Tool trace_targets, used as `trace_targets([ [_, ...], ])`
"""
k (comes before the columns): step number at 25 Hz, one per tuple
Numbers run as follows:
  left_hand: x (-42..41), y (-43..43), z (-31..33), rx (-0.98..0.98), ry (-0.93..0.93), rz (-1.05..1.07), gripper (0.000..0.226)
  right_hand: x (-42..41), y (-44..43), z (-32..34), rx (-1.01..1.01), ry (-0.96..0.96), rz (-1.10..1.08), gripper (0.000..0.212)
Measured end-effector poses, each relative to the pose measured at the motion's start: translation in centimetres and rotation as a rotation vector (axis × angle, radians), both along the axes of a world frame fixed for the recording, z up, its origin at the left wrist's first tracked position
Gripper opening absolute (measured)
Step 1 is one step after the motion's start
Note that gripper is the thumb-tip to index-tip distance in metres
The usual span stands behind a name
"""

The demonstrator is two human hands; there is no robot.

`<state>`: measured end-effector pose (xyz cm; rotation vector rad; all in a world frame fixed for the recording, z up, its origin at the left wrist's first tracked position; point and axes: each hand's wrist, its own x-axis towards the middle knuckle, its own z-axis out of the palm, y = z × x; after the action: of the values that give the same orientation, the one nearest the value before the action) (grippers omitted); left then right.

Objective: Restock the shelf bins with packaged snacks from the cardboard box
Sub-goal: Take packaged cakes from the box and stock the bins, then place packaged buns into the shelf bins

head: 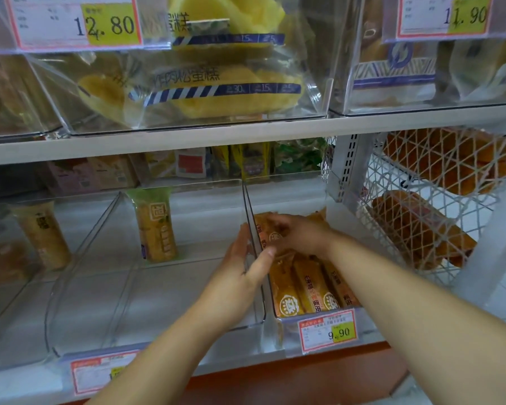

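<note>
- Step in hand, prob.: filling the clear plastic shelf bin (289, 191) at 5 o'clock, the one w/ the red-and-yellow 9.90 price tag (327, 331).
- Left grip (243, 267), mid-frame: thumb on one side, fingers on the other, pinching the clear acrylic divider wall (250, 206). Likely steadying it.
- Right grip (297, 235), at 1 o'clock of the left: down on the orange rectangular snack packs (307, 285). Blurred, so can't tell if it clasps a pack or only presses.
- Packs lie side by side in that bin, labels up.
- Cardboard box: not in view.
- Next, I'd judge: seat the pack flat, let go, reach for more.
- Neighbouring clear bin (187, 287) at 9 o'clock holds just one green-topped yellow pack (155, 226), so it prob. needs stock too.
</note>
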<state>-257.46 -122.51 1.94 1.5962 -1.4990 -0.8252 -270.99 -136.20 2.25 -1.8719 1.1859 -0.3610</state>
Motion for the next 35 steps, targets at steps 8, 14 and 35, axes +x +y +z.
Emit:
trace_targets([
  [8,-0.2,0.7,1.0,-0.029,0.024,-0.025,0.048,-0.8,2.9,1.4,-0.2,0.036,-0.121,0.06],
  [14,1.6,10.6,1.4,-0.276,-0.27,-0.004,0.064,-3.9,13.8,3.3,-0.448,-0.336,-0.198,0.03],
  [35,5.0,29.3,-13.4,0.389,-0.627,-0.523,0.08,0.8,28.1,-15.9,0.073,0.787,0.559,0.053],
])
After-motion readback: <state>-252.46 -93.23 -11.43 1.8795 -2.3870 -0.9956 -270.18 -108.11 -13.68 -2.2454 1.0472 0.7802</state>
